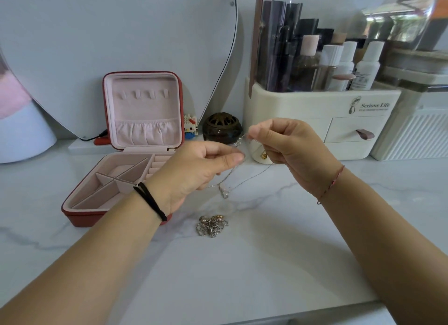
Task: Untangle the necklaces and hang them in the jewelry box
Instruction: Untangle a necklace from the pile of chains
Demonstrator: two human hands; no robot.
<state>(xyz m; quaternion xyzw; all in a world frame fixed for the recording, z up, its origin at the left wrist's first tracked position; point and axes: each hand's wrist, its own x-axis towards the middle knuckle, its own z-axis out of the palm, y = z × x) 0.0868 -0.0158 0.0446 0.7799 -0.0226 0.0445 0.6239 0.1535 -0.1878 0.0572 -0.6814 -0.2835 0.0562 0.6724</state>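
Reaching in from 7 o'clock, left hand [194, 172] raised above the counter [266, 264], palm turned toward 3 o'clock, thumb stretched flat over curled fingers, grip pinched on a thin silver necklace [232, 179]. Black hair tie [150, 201] looped round the left wrist. Coming in from 4 o'clock, right hand [288, 150] held a little higher, knuckles toward 12 o'clock, thumb and forefinger pinched shut on the same chain close to its clasp, remaining fingers folded in. Red string bracelet [332, 181] on the right wrist. Both hands near each other at centre, thumbs pointing inward, just apart. Chain drooping between and below the two grips, with a small pendant hanging at the lowest point just above the marble. Tangled heap of necklaces [212, 225] lying on the counter at 6 o'clock of the hands, touched by neither. Red jewelry box [135, 140] standing open at 9 o'clock of the left hand, lid upright, four pink hooks in the lid bare, lower compartments showing nothing inside. White cosmetics organiser [315, 111] at 1 o'clock, a dark round jar [221, 128] at 12 o'clock beyond the hands.
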